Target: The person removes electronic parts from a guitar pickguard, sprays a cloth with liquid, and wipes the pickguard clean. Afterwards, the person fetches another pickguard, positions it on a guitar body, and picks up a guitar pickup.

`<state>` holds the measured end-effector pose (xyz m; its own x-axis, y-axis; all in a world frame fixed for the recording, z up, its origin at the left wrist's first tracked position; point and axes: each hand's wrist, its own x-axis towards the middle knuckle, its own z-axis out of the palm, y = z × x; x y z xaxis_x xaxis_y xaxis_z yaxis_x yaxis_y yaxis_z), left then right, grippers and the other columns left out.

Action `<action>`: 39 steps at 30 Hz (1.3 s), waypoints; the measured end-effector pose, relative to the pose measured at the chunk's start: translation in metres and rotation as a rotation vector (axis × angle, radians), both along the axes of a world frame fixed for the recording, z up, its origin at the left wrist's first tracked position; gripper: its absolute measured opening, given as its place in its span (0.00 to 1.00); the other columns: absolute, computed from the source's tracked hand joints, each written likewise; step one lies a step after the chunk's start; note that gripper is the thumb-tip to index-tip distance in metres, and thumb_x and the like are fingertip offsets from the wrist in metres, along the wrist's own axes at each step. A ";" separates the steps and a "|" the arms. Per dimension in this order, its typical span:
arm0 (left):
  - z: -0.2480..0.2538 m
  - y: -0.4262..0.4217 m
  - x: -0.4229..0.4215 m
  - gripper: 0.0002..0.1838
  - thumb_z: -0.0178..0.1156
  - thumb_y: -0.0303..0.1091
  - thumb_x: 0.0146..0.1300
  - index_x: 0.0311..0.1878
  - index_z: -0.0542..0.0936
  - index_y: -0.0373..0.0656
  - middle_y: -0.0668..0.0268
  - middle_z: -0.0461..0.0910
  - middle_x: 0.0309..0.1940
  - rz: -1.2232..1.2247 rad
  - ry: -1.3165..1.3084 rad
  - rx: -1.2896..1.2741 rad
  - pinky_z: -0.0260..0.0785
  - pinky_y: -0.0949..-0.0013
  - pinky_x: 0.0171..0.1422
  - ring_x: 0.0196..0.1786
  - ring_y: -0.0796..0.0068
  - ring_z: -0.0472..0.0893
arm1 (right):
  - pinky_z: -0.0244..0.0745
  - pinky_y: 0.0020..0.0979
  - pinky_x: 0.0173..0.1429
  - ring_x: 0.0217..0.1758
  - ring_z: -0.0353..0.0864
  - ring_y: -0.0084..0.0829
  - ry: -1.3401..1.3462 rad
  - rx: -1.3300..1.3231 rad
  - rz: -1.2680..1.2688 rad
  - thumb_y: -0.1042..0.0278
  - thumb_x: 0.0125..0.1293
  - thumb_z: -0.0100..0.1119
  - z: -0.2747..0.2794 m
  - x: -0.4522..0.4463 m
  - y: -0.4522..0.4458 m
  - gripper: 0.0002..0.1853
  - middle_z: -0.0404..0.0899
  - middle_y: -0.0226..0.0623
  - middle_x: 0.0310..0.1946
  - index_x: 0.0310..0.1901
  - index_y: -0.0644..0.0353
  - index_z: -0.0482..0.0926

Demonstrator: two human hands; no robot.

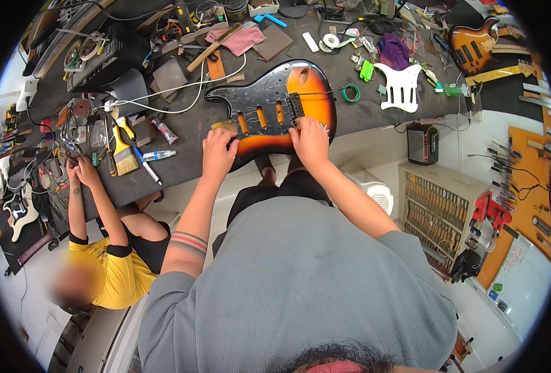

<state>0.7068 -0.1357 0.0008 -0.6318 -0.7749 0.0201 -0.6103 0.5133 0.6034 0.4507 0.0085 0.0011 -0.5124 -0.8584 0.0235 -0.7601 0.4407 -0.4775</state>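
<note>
A sunburst electric guitar body (325, 102) lies on the dark workbench, its front up, with black shielding and open pickup slots showing. Its neck is off. At its near left edge, by the neck pocket, my left hand (219, 149) grips the body with the fingers bent over the edge. My right hand (311, 143) is closed at the near end of the black bridge (295, 107), the fingertips against it; part of the grip is hidden. A cable runs from the bridge area to a green ring (350, 93) on the bench.
A white pickguard (401, 87) lies to the right, near a purple cloth (394, 51). Left of the body are a paintbrush (125, 158), a marker (158, 155) and a white cable (182, 110). A person in a yellow shirt (123, 273) works at the far left. Another guitar (471, 46) lies at the back right.
</note>
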 end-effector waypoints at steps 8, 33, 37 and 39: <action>-0.003 0.002 -0.002 0.10 0.75 0.37 0.68 0.49 0.89 0.46 0.64 0.84 0.50 0.035 -0.007 0.019 0.68 0.50 0.69 0.61 0.56 0.80 | 0.74 0.50 0.53 0.51 0.89 0.43 0.154 0.094 0.067 0.62 0.71 0.73 -0.009 -0.004 -0.011 0.09 0.88 0.37 0.43 0.43 0.54 0.83; 0.003 -0.006 -0.014 0.09 0.78 0.36 0.65 0.44 0.89 0.46 0.63 0.84 0.51 0.070 -0.110 0.067 0.65 0.45 0.70 0.63 0.56 0.80 | 0.91 0.40 0.60 0.50 0.94 0.42 -1.415 -0.181 -0.316 0.68 0.88 0.53 0.030 -0.005 -0.115 0.10 0.87 0.49 0.47 0.52 0.69 0.74; 0.008 0.001 -0.010 0.11 0.77 0.36 0.65 0.47 0.87 0.46 0.65 0.84 0.49 0.118 -0.050 -0.023 0.65 0.47 0.71 0.63 0.58 0.81 | 0.91 0.39 0.60 0.51 0.93 0.39 -1.309 -0.179 -0.272 0.77 0.84 0.54 0.028 -0.002 -0.118 0.04 0.86 0.48 0.48 0.53 0.68 0.74; 0.011 0.011 -0.010 0.13 0.76 0.33 0.65 0.51 0.87 0.45 0.64 0.85 0.52 0.153 -0.013 -0.160 0.67 0.47 0.70 0.64 0.57 0.81 | 0.89 0.39 0.61 0.53 0.91 0.38 -1.234 -0.172 -0.180 0.82 0.79 0.56 0.024 -0.002 -0.117 0.06 0.84 0.47 0.49 0.53 0.67 0.74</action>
